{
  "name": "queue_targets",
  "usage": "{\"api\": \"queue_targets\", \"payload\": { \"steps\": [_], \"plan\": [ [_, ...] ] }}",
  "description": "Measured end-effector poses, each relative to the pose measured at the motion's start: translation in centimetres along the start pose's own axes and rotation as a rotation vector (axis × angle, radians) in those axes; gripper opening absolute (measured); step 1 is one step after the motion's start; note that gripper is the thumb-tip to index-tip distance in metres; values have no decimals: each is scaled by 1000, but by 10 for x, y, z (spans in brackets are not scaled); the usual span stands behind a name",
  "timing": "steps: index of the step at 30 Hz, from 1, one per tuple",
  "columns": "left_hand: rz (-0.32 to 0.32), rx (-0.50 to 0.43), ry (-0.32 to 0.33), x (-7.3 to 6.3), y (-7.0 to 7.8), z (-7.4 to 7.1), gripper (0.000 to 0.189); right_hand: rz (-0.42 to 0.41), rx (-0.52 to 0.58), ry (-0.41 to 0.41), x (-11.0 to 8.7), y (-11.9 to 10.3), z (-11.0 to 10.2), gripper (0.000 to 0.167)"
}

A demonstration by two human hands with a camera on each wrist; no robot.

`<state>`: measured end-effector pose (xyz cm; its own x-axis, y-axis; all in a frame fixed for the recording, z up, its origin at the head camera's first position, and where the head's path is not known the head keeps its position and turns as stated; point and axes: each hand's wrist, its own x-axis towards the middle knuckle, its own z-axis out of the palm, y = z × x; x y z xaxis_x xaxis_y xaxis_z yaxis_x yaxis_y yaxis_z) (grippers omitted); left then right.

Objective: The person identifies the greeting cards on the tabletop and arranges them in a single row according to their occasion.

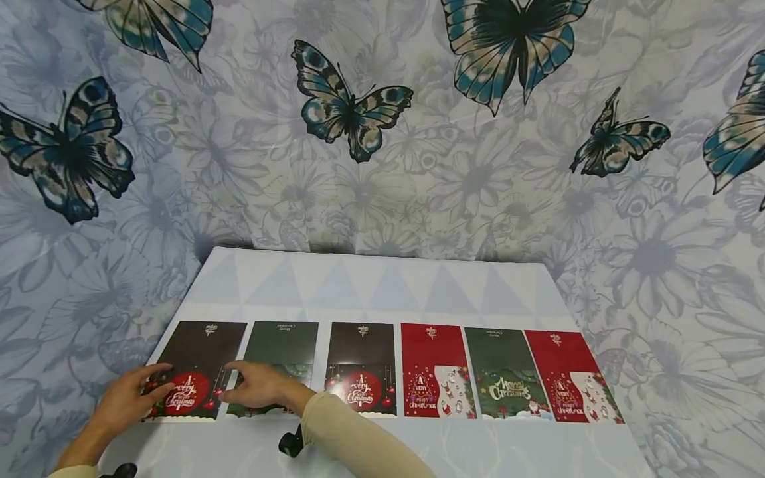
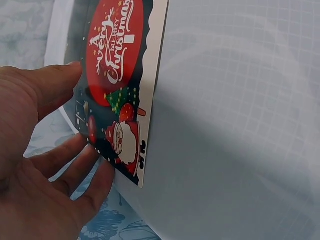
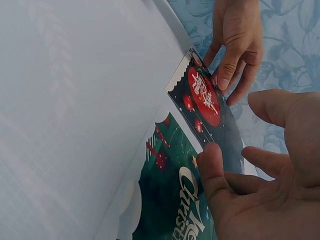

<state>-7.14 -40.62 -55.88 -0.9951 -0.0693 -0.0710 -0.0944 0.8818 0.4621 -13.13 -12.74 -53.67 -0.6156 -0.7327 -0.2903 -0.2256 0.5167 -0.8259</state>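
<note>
A black Christmas card (image 1: 200, 348) with a red circle and white lettering lies flat at the left end of a row. My left hand (image 1: 122, 401) is at its left side, thumb reaching over the printed face and fingertips right at the edge, as the left wrist view also shows. Across from it, my right hand (image 1: 263, 385) has its fingertips at the card's right edge, thumb spread apart from the fingers. That hand covers part of a green Christmas card (image 1: 283, 345) beside the black one. Neither hand curls round a card.
To the right the row goes on with another black card (image 1: 362, 348), a red card (image 1: 431, 345), a green card (image 1: 499, 358) and a red card (image 1: 562, 352). They lie on a white table (image 1: 382, 282) with pale triangles. Butterfly-patterned cloth (image 1: 478, 179) surrounds it.
</note>
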Motion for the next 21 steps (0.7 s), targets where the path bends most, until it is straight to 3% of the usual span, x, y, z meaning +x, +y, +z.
{"api": "queue_targets", "payload": {
  "steps": [13,21],
  "plan": [
    [-52,-2,8,-4,-1,0,50,16,10,-1,4,-2,7,59],
    [-29,-26,35,-6,0,-3,43,2,26,8,4,-4,7,58]
  ]
}}
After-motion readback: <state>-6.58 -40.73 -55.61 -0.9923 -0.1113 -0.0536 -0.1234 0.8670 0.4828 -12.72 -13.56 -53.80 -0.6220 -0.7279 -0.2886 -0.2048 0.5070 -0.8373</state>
